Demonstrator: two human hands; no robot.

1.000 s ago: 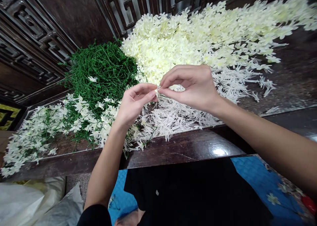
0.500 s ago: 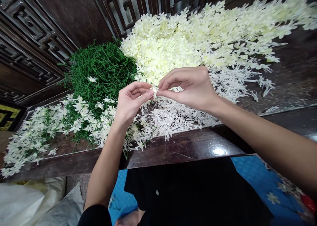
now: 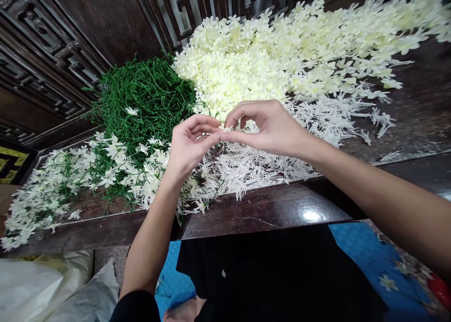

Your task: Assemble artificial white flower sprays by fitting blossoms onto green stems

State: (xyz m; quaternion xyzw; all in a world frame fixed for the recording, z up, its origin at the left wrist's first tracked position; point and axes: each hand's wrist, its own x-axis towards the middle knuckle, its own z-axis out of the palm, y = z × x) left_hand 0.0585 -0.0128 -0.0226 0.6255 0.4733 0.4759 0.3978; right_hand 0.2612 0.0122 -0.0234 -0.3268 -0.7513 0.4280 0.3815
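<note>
My left hand [image 3: 193, 142] and my right hand [image 3: 269, 127] meet fingertip to fingertip over the bench. Both are closed in a pinch on a small white artificial flower [image 3: 226, 129], mostly hidden by the fingers. Behind my hands lies a heap of cream flower heads [image 3: 239, 73]. White thin stamen pieces [image 3: 250, 164] are spread beneath and to the right. Beyond my left hand rises a pile of green plastic stems [image 3: 148, 89], with one white flower [image 3: 132, 111] on it. Assembled white flowers on green stems [image 3: 116, 167] lie to the left of my left wrist.
The dark wooden bench [image 3: 268, 207] runs across the view, its front edge close to my body. A carved wooden back panel [image 3: 183, 7] stands behind the heaps. White sacks [image 3: 31, 284] sit at lower left, and a blue mat [image 3: 369, 261] lies below.
My fingertips have drawn closer together around the flower, covering more of it. My right hand has shifted slightly left and down. The heaps look the same.
</note>
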